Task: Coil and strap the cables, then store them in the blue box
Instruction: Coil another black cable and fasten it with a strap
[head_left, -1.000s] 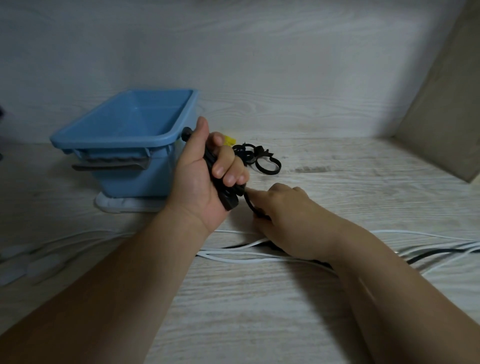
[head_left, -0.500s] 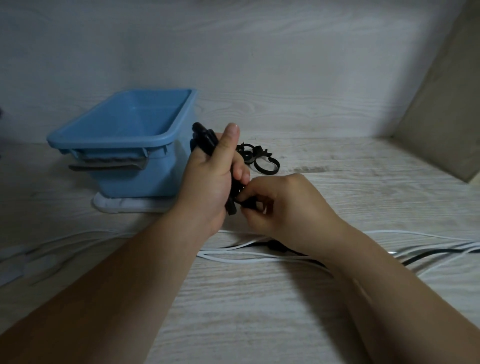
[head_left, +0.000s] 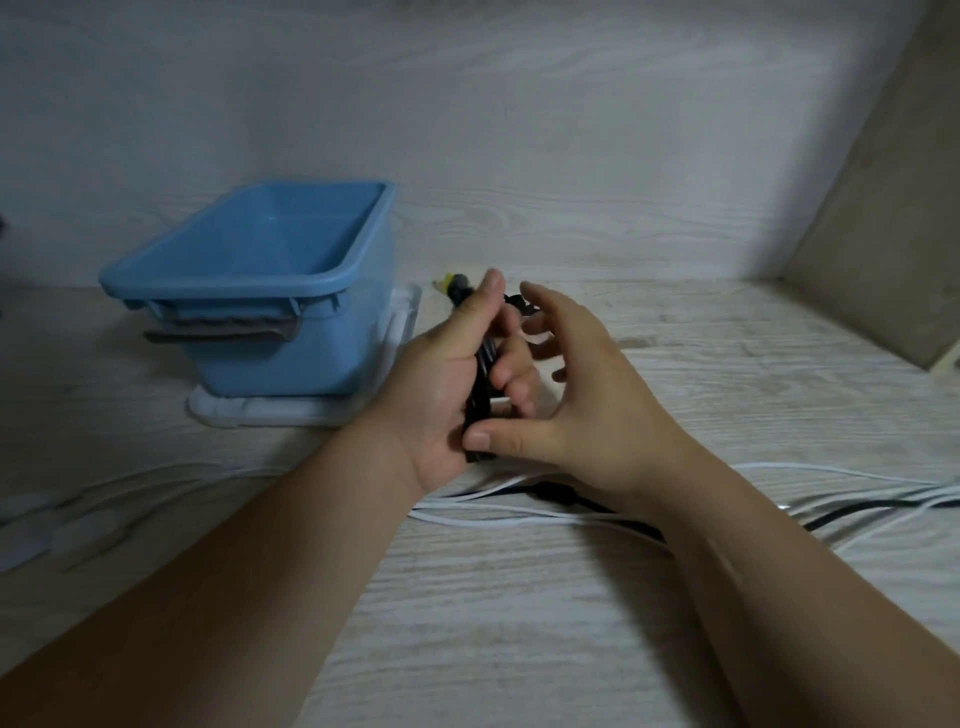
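Note:
My left hand grips a coiled black cable upright, just right of the blue box. The coil's plug end with a yellow tip sticks out above my thumb. My right hand is cupped around the coil from the right. Its thumb presses on the coil's lower end, and its fingers are spread and blurred. The blue box looks empty. Black straps lie behind my hands, mostly hidden.
Loose white cables and a black cable run across the table under my right forearm. More white cables lie at the left edge. The box stands on a white lid. A wooden panel closes the right side.
My right hand has let go of the cable end it pinched and has opened around the coil, with its thumb on the bottom. My left hand turned the coil slightly.

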